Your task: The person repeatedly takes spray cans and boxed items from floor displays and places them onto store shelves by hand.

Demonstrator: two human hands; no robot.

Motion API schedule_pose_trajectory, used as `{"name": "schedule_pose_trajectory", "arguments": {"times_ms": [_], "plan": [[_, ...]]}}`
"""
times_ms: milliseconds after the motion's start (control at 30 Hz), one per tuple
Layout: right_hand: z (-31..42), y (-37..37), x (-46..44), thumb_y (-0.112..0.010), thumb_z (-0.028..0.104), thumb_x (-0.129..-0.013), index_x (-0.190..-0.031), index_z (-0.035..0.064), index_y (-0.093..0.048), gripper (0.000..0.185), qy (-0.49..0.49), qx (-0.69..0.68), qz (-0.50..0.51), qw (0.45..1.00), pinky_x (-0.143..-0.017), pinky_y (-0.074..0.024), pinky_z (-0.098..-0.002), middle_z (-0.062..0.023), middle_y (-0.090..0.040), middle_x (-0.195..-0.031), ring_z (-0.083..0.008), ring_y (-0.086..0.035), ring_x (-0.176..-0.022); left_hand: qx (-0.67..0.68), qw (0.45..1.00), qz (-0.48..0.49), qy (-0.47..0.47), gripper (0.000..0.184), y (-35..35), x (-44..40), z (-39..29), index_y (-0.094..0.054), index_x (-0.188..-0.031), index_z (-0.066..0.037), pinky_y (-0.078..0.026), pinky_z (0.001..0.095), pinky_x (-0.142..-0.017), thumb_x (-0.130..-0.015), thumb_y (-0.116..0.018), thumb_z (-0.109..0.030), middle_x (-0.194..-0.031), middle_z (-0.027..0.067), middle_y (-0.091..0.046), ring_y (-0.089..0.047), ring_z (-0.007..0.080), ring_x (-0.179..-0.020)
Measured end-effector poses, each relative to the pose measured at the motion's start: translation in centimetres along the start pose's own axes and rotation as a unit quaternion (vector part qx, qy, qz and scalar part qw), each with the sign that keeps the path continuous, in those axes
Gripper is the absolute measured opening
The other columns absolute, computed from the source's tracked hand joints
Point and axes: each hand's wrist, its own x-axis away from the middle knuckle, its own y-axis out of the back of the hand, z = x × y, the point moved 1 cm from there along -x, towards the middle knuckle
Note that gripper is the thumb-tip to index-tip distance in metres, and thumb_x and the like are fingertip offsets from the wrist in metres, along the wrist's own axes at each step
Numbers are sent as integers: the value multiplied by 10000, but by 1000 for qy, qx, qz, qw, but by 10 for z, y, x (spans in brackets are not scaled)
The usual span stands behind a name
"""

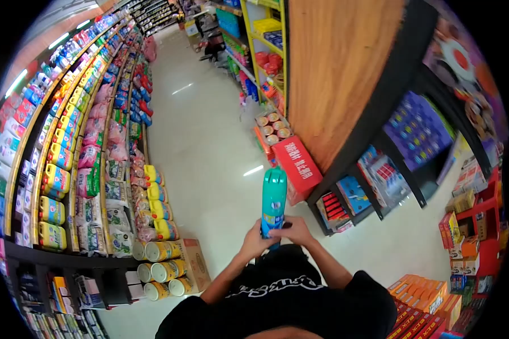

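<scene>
A tall teal bottle [274, 195] with a blue label around its lower part stands out in front of my chest, its capped end pointing away from me. My left hand [255, 240] wraps around the lower left side of it. From the other side, my right hand [295, 230] grips the lower label area with its fingers bent against the bottle. The bottle's base is partly hidden by my hands and the black shirt.
Long shelves of detergents [56, 178] run along the left, with yellow tubs [168, 270] stacked at their near end. A red box [297, 164] sits by the wooden panel [342, 56] on the right. Orange boxes [418, 291] are piled at lower right. The pale floor [189, 130] stretches ahead.
</scene>
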Motion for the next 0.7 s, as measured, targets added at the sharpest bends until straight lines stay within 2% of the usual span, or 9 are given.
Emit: {"name": "schedule_pose_trajectory", "arguments": {"times_ms": [33, 67, 167, 300, 467, 533, 667, 700], "plan": [[13, -3, -25, -871, 225, -747, -1083, 0, -726, 431, -1, 11, 11, 1000, -760, -542, -278, -73, -735, -923, -118, -671, -824, 13, 1000, -4, -3, 692, 19, -16, -1, -511, -1285, -10, -538, 385, -875, -730, -848, -250, -1098, 160, -686, -678, 253, -986], [12, -6, -56, -859, 187, -763, -1091, -1, -720, 403, 28, -42, 30, 998, -782, -548, -285, -84, -737, -954, -126, -676, -851, -8, 1000, -19, -11, 673, 38, -36, -3, -512, -1283, -12, -540, 379, -871, -740, -844, -232, -1098, 145, -686, -676, 233, -977], [18, -17, -143, -868, 299, -737, -1122, 23, -724, 495, 76, -35, 40, 996, -653, -534, -277, -92, -743, -881, -116, -666, -693, 3, 999, -38, -26, 686, 94, -91, -5, -501, -1314, -11, -541, 384, -878, -750, -834, -216, -1105, 140, -688, -677, 240, -985], [80, -30, -226, -870, 310, -726, -1131, 16, -719, 522, 61, 15, 61, 996, -635, -537, -283, -102, -741, -846, -121, -672, -675, 58, 996, -64, 12, 754, 160, -147, -18, -497, -1365, -23, -521, 382, -926, -720, -849, -192, -1156, 150, -672, -662, 257, -1051], [79, -53, -358, -867, 369, -708, -1102, 54, -743, 519, 59, 69, 97, 991, -619, -537, -299, -115, -734, -792, -146, -666, -628, 106, 989, -102, 25, 741, 229, -232, 19, -501, -1353, -19, -518, 374, -928, -724, -848, -204, -1156, 149, -673, -659, 245, -1053], [116, -59, -404, -862, 404, -704, -1098, 67, -748, 531, 25, 142, 93, 985, -622, -537, -304, -122, -730, -781, -160, -668, -627, 78, 992, -99, 30, 727, 263, -276, 37, -498, -1342, -13, -521, 372, -919, -736, -841, -224, -1128, 166, -681, -666, 242, -1040], [136, -74, -505, -848, 450, -708, -1107, 66, -743, 564, -4, 130, 65, 989, -633, -536, -316, -127, -736, -816, -172, -675, -659, 80, 995, -48, 23, 735, 347, -360, 34, -488, -1333, -7, -527, 382, -909, -739, -845, -250, -1134, 163, -680, -669, 246, -1039], [143, -76, -532, -849, 421, -721, -1106, 54, -738, 543, 8, 118, 59, 991, -641, -533, -303, -115, -735, -825, -162, -674, -674, 58, 997, -44, 10, 742, 370, -384, 34, -486, -1340, -13, -527, 390, -908, -734, -840, -257, -1138, 171, -681, -673, 270, -1035]]}}
